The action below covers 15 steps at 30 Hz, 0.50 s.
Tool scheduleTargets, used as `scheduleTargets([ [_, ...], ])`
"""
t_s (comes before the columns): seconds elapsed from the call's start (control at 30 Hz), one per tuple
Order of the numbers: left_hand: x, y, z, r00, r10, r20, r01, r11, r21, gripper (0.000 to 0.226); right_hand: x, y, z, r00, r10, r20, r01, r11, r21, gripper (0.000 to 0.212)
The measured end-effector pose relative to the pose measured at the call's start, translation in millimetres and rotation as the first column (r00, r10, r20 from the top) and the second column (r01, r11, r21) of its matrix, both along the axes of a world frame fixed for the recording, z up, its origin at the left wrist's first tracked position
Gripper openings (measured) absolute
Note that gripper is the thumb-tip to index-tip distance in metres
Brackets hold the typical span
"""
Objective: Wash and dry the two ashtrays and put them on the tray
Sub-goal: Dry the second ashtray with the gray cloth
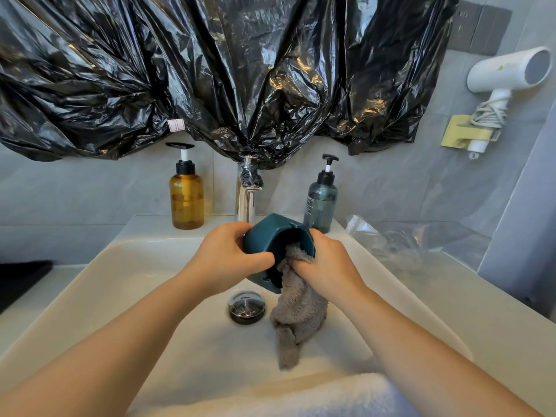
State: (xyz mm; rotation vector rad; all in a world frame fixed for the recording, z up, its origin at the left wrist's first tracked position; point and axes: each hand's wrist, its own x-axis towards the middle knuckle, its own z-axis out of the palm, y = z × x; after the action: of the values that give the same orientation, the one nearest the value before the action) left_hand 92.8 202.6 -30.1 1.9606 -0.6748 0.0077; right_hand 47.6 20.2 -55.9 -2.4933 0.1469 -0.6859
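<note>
Over the white sink (126, 296), my left hand (228, 257) grips a dark teal ashtray (267, 236), tilted on its side with its opening turned toward my right hand. My right hand (328, 263) holds a grey cloth (298, 314) and pushes part of it into the ashtray's hollow. The rest of the cloth hangs down into the basin. Only one ashtray is in view. No tray can be made out for certain.
A chrome faucet (246, 200) stands behind the ashtray, between an amber pump bottle (186, 200) and a blue-grey pump bottle (320, 203). The drain plug (246, 307) lies below my hands. A white towel (285, 395) drapes the front rim. Clear plastic wrap (391, 239) lies on the right counter.
</note>
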Motion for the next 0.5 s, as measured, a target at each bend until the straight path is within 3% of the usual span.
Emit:
scheduleTargets([
  [0.13, 3, 8, 8, 0.998, -0.013, 0.058, 0.009, 0.998, 0.055, 0.019, -5, 7, 9, 0.996, 0.038, 0.078, -0.031, 0.996, -0.089, 0.05],
  [0.2, 3, 9, 8, 0.997, -0.003, 0.077, -0.003, 0.996, 0.087, 0.015, -4, 7, 8, 0.998, 0.052, 0.046, -0.048, 0.995, -0.09, 0.052],
  [0.37, 2, 8, -1, 0.996, -0.036, 0.086, 0.021, 0.985, 0.169, 0.028, 1, -5, 1, 0.981, 0.15, -0.125, -0.148, 0.989, 0.025, 0.016],
  [0.5, 4, 3, -6, 0.997, -0.048, 0.06, 0.042, 0.994, 0.098, 0.031, 4, -9, 0, 0.987, 0.115, -0.113, -0.106, 0.991, 0.081, 0.007],
])
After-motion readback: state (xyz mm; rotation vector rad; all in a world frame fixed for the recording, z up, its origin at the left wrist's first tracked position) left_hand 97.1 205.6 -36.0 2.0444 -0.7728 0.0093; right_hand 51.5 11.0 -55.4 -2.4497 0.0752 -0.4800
